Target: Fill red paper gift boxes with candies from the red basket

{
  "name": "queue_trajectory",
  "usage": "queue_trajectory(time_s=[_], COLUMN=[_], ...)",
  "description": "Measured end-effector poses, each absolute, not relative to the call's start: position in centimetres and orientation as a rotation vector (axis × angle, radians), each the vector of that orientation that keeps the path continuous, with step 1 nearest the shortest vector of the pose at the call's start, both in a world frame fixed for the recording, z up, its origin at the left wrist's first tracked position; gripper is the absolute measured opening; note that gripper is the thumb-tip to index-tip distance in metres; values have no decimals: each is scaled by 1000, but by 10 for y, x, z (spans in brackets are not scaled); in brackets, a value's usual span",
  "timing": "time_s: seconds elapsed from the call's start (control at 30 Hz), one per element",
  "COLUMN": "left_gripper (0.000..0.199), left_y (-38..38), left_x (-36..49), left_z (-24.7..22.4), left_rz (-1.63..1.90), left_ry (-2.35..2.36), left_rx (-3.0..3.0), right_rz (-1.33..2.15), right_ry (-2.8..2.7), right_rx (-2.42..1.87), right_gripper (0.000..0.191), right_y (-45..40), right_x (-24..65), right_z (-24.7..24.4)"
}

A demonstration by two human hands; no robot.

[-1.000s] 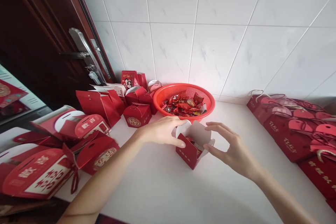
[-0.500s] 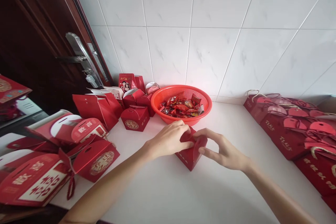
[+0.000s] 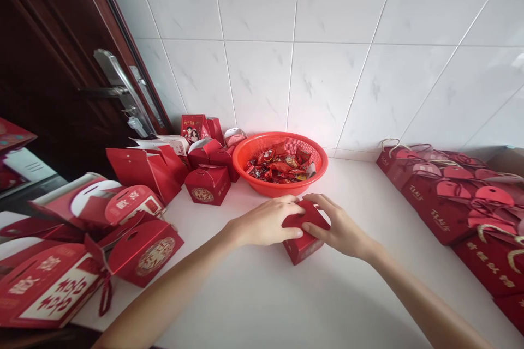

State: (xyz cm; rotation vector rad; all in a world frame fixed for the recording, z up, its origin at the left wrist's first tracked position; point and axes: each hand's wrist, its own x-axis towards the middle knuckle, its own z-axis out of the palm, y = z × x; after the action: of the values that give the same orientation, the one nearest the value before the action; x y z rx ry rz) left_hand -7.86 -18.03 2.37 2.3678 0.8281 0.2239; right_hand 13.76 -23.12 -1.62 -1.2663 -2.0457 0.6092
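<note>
Between my two hands a small red gift box (image 3: 303,251) stands on the white tabletop, one corner turned toward me. My left hand (image 3: 272,221) grips its upper left side, thumb along the near top edge and fingers at the far side. From the right, my right hand (image 3: 338,229) holds the box, thumb lying on the top and fingers over the back edge. Parts of the top are covered by my fingers. Just behind the hands sits a red plastic basket (image 3: 245,172) with red-wrapped sweets (image 3: 282,166) in it.
To the left stand several red boxes, among them a small closed one (image 3: 208,185) and larger ones with raised flaps (image 3: 143,251). Rows of packed red boxes with cord handles (image 3: 434,196) line the right side. A tiled wall (image 3: 262,76) and a dark door (image 3: 53,65) bound the back.
The gift box has turned, and its top now looks flatter between my hands. My right thumb has moved from its right side onto the top. The view has shifted slightly.
</note>
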Motion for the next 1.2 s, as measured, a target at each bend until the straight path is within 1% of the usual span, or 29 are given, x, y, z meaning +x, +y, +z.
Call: queue_trajectory(time_s=[0.13,0.23,0.3,0.4,0.43,0.5,0.6,0.73,0.8,0.87,0.93,1.03,1.13,1.2], left_gripper=[32,34,34,27,25,25,27,35,44,48,43,34,29,27], left_y=[-174,-172,-173,-178,-180,-185,-192,-200,-205,-209,-212,-212,-210,-209], left_x=[-78,-80,-79,-73,-70,-63,-54,-45,-41,-36,-33,-32,-34,-36], left_z=[22,23,22,14,10,2,-10,-26,-38,-54,-72,-91,-98,-98], left_rz=[246,294,344,425,453,517,630,822,907,948,906,792,764,745], left_ry=[734,847,909,943,958,984,928,704,642,640,651,614,565,530], left_rx=[2384,2424,2461,2536,2559,2590,2611,2493,2320,2128,2017,2019,2090,2134], right_rz=[478,322,218,187,192,208,203,96,48,12,-37,-224,-510,-621], right_ry=[-2195,-2243,-2202,-2130,-2116,-2098,-2064,-1971,-1918,-1853,-1762,-1561,-1302,-1142], right_rx=[-1310,-1460,-1631,-1875,-1948,-2071,-2170,-2145,-2078,-2018,-1989,-1966,-2073,-2230], right_gripper=[57,67,64,50,49,54,61,47,45,45,46,45,49,53], right_y=[-235,-242,-250,-263,-268,-274,-280,-281,-281,-283,-288,-298,-311,-318], right_x=[147,142,132,112,106,97,93,107,122,144,174,231,301,349], right_z=[-12,-9,-6,-2,-1,-1,-3,-11,-13,-8,5,42,86,108])
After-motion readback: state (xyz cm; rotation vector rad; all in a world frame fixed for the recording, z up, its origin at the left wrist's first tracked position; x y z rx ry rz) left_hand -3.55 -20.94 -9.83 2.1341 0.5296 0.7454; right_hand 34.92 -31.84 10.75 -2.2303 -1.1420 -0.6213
